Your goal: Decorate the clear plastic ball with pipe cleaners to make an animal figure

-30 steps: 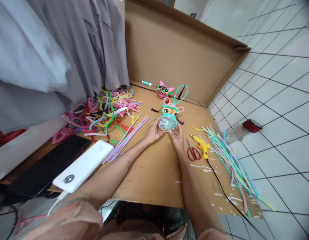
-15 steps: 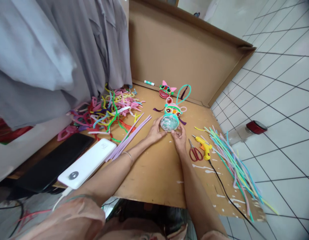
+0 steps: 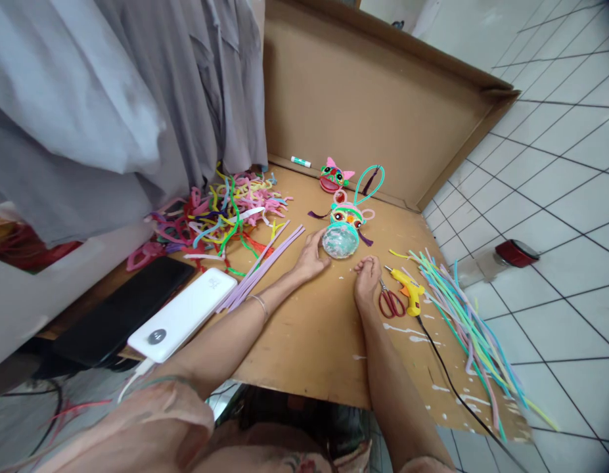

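With only the left hand (image 3: 311,255) resting open-fingered against the pipe-cleaner figure (image 3: 342,231) and the loosely curled, empty right hand (image 3: 367,279) just short of it (scissors (image 3: 390,302) beside), the round-bottomed figure risked rolling away across the tabletop (image 3: 309,328).

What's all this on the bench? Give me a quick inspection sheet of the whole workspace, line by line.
Surface: cardboard sheet, spotted with white glue.
Job's things: pipe-cleaner figure with glittery ball body, standing.
Clutter: tangled pipe cleaners, lilac stems, pastel stems, scissors, glue gun, second figure, marker, power bank, black phone.
Grippers: left hand touches the figure; right hand loosely curled beside the scissors.
Cables: black cord from the glue gun.
Surroundings: grey cloth, tiled floor.
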Demonstrator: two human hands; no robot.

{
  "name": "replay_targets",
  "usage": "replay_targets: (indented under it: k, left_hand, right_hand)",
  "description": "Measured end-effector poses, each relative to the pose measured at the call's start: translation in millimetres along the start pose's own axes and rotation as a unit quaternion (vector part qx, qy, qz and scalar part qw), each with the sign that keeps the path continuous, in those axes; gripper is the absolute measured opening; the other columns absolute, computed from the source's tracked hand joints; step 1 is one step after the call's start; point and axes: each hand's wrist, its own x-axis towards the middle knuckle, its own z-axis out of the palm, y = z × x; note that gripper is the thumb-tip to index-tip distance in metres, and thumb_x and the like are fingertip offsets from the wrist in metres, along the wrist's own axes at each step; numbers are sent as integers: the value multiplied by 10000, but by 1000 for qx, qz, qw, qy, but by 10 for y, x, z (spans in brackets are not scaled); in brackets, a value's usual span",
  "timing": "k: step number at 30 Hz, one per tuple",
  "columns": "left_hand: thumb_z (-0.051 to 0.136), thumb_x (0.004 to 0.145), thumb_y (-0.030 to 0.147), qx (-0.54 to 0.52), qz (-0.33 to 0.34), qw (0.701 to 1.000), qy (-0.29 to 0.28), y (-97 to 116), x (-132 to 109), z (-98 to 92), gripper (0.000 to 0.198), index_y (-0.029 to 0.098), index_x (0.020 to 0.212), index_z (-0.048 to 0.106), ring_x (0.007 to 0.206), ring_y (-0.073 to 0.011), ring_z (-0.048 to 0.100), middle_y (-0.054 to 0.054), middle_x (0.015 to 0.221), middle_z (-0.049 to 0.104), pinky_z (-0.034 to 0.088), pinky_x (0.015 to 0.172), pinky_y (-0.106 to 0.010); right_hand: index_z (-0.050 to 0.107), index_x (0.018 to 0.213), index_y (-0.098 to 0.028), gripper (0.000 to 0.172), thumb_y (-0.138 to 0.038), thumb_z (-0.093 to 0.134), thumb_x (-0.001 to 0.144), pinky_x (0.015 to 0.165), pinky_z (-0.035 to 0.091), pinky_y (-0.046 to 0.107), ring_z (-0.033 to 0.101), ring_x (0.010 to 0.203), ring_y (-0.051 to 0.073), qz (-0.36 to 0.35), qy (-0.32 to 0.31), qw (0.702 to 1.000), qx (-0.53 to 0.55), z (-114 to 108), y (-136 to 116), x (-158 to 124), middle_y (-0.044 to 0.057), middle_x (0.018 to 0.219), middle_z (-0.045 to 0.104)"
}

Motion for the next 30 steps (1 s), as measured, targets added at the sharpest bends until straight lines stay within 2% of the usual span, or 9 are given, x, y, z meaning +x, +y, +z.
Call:
replay_targets:
  k: [4,7,9,12,15,17,20,26,30]
  left_hand:
    - [565,657,44,47,-20,998,21,33,-28,-41,760,192,1394,450,1102,-233,616,-141,1387,470,528,1001,-431]
    - [539,709,71,177,-8,983,40,141,-59,-160,661,174,1360,495,1178,-281,576,-150,1330,516,491,1033,-471]
    - [526,760,103,283,-17,957,57,235,-72,-264,590,167,1346,520,1267,-319,513,-160,1316,538,440,1071,-498]
    - [502,820,144,408,-62,908,67,345,-70,-394,529,156,1347,536,1252,-350,508,-180,1338,544,419,1047,-500]
    - [430,863,125,479,-121,867,67,376,-53,-454,502,129,1354,530,1196,-365,534,-213,1317,565,418,992,-500]
    - [365,880,88,498,-160,850,61,362,-41,-465,491,115,1339,537,1184,-361,543,-230,1263,595,414,977,-492]
    - [305,894,61,497,-176,848,60,322,-30,-474,469,118,1270,581,1177,-354,553,-234,1215,624,412,969,-490]
    - [333,886,52,453,-134,878,79,236,-31,-516,400,128,1114,652,1123,-370,589,-241,1155,654,412,950,-531]
    - [335,893,77,472,-114,869,93,196,-24,-523,381,118,1045,682,1062,-354,607,-230,1103,675,433,914,-507]
  right_hand:
    - [431,729,-251,316,-447,293,935,622,400,298,475,551,161,-25,28,997,-73,-15,-48,-12,-44,569,456]
    - [405,691,-254,365,-493,293,944,611,365,305,454,541,160,-38,29,994,-101,-15,-98,-36,-35,569,455]
    - [375,670,-258,388,-521,299,945,591,333,298,420,534,152,-50,25,992,-113,-10,-128,-56,-43,560,429]
    - [380,680,-255,391,-532,300,944,584,297,291,392,553,151,-71,23,988,-133,3,-158,-86,-46,570,410]
    - [433,722,-243,376,-508,292,949,600,308,288,420,581,160,-91,8,987,-135,15,-175,-114,-26,607,462]
    - [460,738,-236,367,-483,297,954,613,323,288,439,593,162,-108,-2,985,-136,21,-187,-131,-11,633,504]
    - [500,749,-226,359,-455,319,958,645,346,291,469,624,167,-136,-5,982,-134,27,-211,-152,10,674,553]
    - [528,753,-223,362,-454,343,960,662,364,292,486,648,168,-142,-4,982,-121,20,-270,-178,19,687,577]
    - [509,740,-230,364,-463,340,963,654,363,291,465,625,163,-142,-9,983,-118,11,-286,-189,7,671,559]
